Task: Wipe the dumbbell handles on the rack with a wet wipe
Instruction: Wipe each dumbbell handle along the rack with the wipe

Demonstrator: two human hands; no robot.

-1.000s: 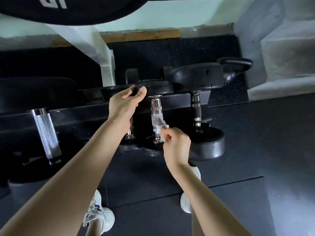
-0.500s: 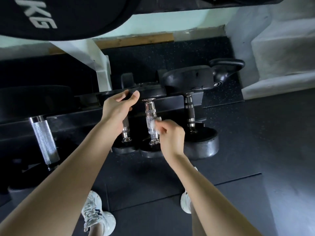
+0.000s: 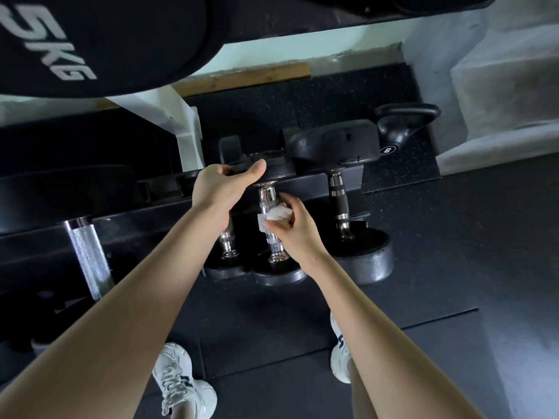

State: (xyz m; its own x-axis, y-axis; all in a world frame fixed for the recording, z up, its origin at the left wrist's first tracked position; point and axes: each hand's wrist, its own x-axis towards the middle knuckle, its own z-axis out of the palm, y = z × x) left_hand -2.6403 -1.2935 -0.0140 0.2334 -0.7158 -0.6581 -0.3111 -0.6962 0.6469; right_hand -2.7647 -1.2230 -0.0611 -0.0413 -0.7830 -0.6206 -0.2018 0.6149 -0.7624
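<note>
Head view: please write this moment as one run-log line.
right hand: holds wet wipe against chrome handle | left hand: holds far dumbbell head

Clearances as I log them. Overhead: 5KG plate (image 3: 90, 40) hangs over the left and centre approach. Middle chrome handle (image 3: 273, 246): top blocked by the left hand (image 3: 222, 189) gripping the dumbbell head (image 3: 278, 172); mid-length taken by the right hand (image 3: 298, 229) pinching the wet wipe (image 3: 276, 213). Left chrome handle (image 3: 227, 240): just beside it, narrow gap, left wrist crossing above. Black-grip handle (image 3: 338, 207): wider gap on its left. Knurled bar (image 3: 87, 255): well apart, reachable from the front. Floor mat (image 3: 453, 252), right: open.
</note>
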